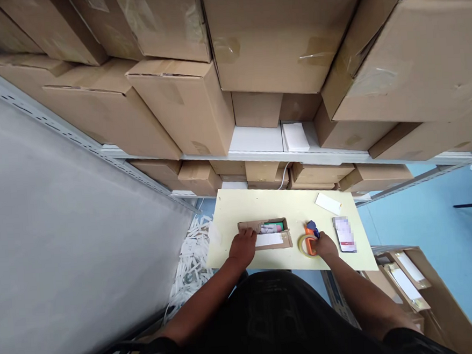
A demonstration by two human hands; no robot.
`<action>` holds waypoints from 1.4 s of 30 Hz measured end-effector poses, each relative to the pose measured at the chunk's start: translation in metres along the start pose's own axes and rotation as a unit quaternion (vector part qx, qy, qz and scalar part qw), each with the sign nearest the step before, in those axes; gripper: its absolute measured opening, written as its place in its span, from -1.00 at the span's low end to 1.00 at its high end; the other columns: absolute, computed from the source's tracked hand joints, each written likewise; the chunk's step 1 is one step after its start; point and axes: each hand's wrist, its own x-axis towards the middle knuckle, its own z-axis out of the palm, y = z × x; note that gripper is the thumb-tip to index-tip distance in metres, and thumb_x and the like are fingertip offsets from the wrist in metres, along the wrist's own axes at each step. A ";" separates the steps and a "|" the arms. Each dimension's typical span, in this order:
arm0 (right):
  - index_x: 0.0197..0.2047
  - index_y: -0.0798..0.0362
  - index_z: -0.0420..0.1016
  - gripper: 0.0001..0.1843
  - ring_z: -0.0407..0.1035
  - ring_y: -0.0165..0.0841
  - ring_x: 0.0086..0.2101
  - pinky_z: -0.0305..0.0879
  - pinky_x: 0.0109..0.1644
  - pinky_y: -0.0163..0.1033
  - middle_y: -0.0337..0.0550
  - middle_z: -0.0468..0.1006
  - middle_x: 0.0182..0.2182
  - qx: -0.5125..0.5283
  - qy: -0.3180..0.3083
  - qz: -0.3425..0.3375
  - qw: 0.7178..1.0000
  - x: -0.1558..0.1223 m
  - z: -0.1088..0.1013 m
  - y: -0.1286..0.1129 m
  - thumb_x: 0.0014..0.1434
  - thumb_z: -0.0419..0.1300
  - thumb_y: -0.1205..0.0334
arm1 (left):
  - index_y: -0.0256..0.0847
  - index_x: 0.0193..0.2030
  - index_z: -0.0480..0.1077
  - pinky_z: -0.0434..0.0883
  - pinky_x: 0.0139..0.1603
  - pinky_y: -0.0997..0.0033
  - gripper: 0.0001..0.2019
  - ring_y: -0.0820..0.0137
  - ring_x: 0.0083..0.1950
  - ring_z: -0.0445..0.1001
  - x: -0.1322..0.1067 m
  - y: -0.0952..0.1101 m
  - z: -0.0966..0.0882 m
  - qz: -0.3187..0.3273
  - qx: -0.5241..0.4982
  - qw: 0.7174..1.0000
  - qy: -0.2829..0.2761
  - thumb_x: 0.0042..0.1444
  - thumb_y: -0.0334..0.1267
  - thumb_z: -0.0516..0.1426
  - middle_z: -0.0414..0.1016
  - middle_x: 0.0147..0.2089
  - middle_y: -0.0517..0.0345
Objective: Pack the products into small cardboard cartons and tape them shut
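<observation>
A small open cardboard box (285,239) lies on the cream table (230,207). A white label runs along its front, and something pinkish and something green show in its right part. My left hand (243,247) is at the left end of this box, its fingers curled over the flap there. My right hand (325,245) is closed on an orange and blue tape dispenser (309,231) with a roll of yellowish tape, to the right of the box. Part of the dispenser is hidden by the fingers.
A phone (345,235) and a white card (329,203) lie on the table's right side. Shelves stacked with cardboard boxes (182,105) rise behind. White paper scraps (192,250) cover the floor at left; a large carton (442,297) holding packed boxes stands at right.
</observation>
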 end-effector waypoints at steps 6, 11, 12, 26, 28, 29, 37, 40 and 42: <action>0.05 0.03 0.32 -0.60 0.50 -0.22 -0.32 0.34 -0.27 -0.23 -0.15 0.58 -0.29 0.138 0.069 -0.107 0.982 -0.046 -0.037 -0.038 0.13 0.14 0.15 | -0.23 0.00 0.52 0.42 0.07 0.09 -0.67 0.06 0.08 0.42 0.001 -0.006 -0.001 -0.029 -0.044 0.998 0.021 0.21 -0.50 0.02 0.47 0.05 -0.16; 0.18 -0.01 0.25 -0.42 0.44 -0.13 -0.02 0.38 0.07 -0.08 -0.01 0.47 0.04 0.112 0.116 -0.322 0.933 -0.078 -0.062 -0.112 0.07 0.20 0.22 | -0.18 -0.07 0.54 0.39 0.11 0.17 -0.73 0.15 0.05 0.46 -0.005 -0.006 -0.016 -0.081 -0.155 0.983 0.059 0.26 -0.41 0.02 0.53 -0.02 -0.05; 0.19 0.00 0.25 -0.41 0.43 -0.12 -0.02 0.38 0.09 -0.05 0.00 0.45 0.04 0.095 0.121 -0.355 0.922 -0.081 -0.060 -0.126 0.08 0.19 0.24 | -0.18 -0.12 0.54 0.39 0.08 0.19 -0.76 0.16 0.01 0.48 -0.004 -0.006 -0.022 -0.110 -0.186 0.975 0.056 0.29 -0.34 0.02 0.55 -0.07 -0.04; 0.27 0.17 0.26 -0.37 0.30 -0.03 -0.02 0.32 0.08 0.06 0.15 0.42 0.01 -0.059 0.187 -0.517 0.833 -0.096 -0.029 -0.175 0.12 0.19 0.35 | -0.20 -0.28 0.44 0.36 -0.40 0.46 -0.81 0.41 -0.44 0.49 0.000 0.002 -0.038 -0.302 -0.583 0.754 0.031 0.21 -0.14 0.11 0.49 -0.47 0.18; 0.29 0.16 0.26 -0.37 0.30 -0.04 -0.03 0.28 0.10 0.06 0.14 0.43 0.02 -0.079 0.172 -0.524 0.830 -0.098 -0.030 -0.178 0.14 0.19 0.31 | -0.20 -0.28 0.45 0.37 -0.35 0.43 -0.80 0.38 -0.40 0.50 -0.001 -0.002 -0.031 -0.304 -0.535 0.786 0.062 0.25 -0.16 0.07 0.52 -0.43 0.17; 0.29 0.15 0.26 -0.37 0.30 -0.04 -0.04 0.27 0.10 0.05 0.13 0.43 0.02 -0.094 0.161 -0.525 0.831 -0.100 -0.032 -0.181 0.15 0.19 0.29 | -0.19 -0.29 0.45 0.37 -0.32 0.42 -0.79 0.37 -0.36 0.51 -0.002 -0.005 -0.028 -0.302 -0.501 0.807 0.077 0.26 -0.16 0.06 0.54 -0.40 0.15; 0.34 0.12 0.27 -0.32 0.30 -0.10 -0.07 0.22 0.10 -0.06 0.08 0.43 0.00 -0.230 0.090 -0.526 0.814 -0.104 -0.056 -0.202 0.19 0.24 0.14 | -0.17 -0.29 0.46 0.35 -0.23 0.40 -0.78 0.35 -0.28 0.51 -0.008 -0.038 -0.031 -0.252 -0.393 0.879 0.096 0.28 -0.17 0.04 0.56 -0.36 0.19; 0.35 0.12 0.26 -0.31 0.30 -0.10 -0.07 0.20 0.10 -0.07 0.08 0.42 0.00 -0.257 0.091 -0.518 0.811 -0.094 -0.072 -0.190 0.19 0.24 0.15 | -0.17 -0.27 0.47 0.35 -0.22 0.40 -0.81 0.35 -0.28 0.51 -0.014 -0.060 -0.036 -0.266 -0.386 0.875 0.118 0.25 -0.21 0.05 0.55 -0.36 0.20; 0.34 0.13 0.27 -0.33 0.30 -0.11 -0.07 0.20 0.09 -0.08 0.07 0.42 -0.01 -0.269 0.088 -0.509 0.813 -0.088 -0.081 -0.177 0.19 0.23 0.16 | -0.17 -0.27 0.47 0.35 -0.21 0.39 -0.81 0.34 -0.27 0.51 -0.020 -0.074 -0.034 -0.275 -0.370 0.878 0.127 0.24 -0.22 0.05 0.55 -0.35 0.19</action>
